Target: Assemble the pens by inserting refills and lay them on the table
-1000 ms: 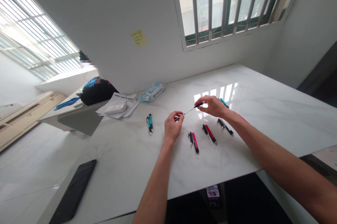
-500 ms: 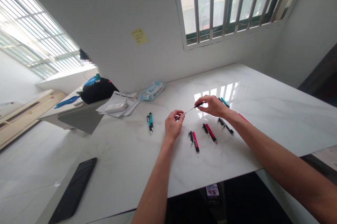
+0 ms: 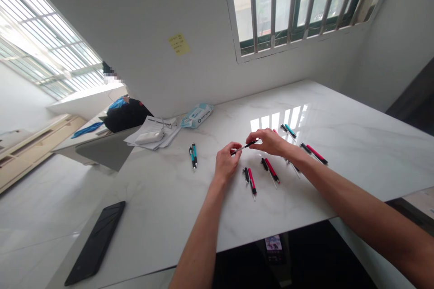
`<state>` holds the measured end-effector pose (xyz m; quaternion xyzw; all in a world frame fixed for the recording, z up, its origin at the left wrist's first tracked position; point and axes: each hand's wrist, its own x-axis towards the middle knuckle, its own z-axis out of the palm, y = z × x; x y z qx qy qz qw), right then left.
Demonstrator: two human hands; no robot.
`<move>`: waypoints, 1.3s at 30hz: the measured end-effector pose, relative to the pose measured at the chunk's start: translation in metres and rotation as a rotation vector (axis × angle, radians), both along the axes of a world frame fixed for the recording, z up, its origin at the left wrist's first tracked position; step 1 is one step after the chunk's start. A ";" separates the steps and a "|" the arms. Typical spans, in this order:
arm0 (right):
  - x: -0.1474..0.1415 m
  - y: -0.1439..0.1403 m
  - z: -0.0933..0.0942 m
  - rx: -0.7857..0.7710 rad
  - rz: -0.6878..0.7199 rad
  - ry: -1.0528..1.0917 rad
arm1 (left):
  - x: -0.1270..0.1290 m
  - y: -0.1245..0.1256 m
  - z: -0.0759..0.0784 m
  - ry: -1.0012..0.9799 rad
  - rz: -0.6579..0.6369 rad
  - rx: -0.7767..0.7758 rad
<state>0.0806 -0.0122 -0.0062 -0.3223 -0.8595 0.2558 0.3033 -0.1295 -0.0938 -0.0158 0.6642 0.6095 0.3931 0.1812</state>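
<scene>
My left hand point(image 3: 228, 161) is closed in a pinch on a thin whitish pen refill point(image 3: 240, 149), whose near end is hidden by the fingers. My right hand point(image 3: 267, 142) pinches a black pen part point(image 3: 251, 143) in line with the refill. The two meet between my hands, just above the table. Below lie a red pen barrel point(image 3: 251, 178) with a black clip piece point(image 3: 246, 175), and a second red barrel point(image 3: 271, 170) beside another black piece point(image 3: 264, 163) and a white refill point(image 3: 273, 180). More black pen parts are half hidden under my right wrist.
Two teal pens point(image 3: 193, 157) lie left of my hands. Teal and black pieces point(image 3: 290, 130) and a red barrel point(image 3: 317, 154) lie to the right. A wipes packet point(image 3: 197, 116), papers point(image 3: 152, 133) and a black tablet-like slab point(image 3: 96, 243) are also on the white table point(image 3: 162, 216).
My hands have come closer together, the right moving left and slightly down, the left slightly right. Less of the thin refill shows between them, and the black part now meets it.
</scene>
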 end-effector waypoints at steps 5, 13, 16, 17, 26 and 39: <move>0.000 0.001 -0.001 0.008 0.020 -0.001 | 0.003 -0.001 0.002 -0.002 -0.039 -0.003; -0.002 0.000 -0.004 -0.030 -0.006 -0.024 | 0.008 0.000 -0.001 0.021 -0.069 0.041; -0.004 -0.001 -0.003 -0.044 -0.023 -0.059 | 0.010 0.000 -0.002 0.018 -0.085 0.051; -0.004 -0.001 -0.002 -0.044 -0.026 -0.070 | 0.011 0.000 -0.002 0.013 -0.090 0.050; -0.001 0.000 -0.006 -0.119 -0.014 0.017 | 0.013 0.000 -0.001 -0.054 -0.018 0.011; 0.008 0.007 -0.001 -0.139 -0.040 0.001 | 0.007 0.002 -0.001 -0.099 -0.007 0.006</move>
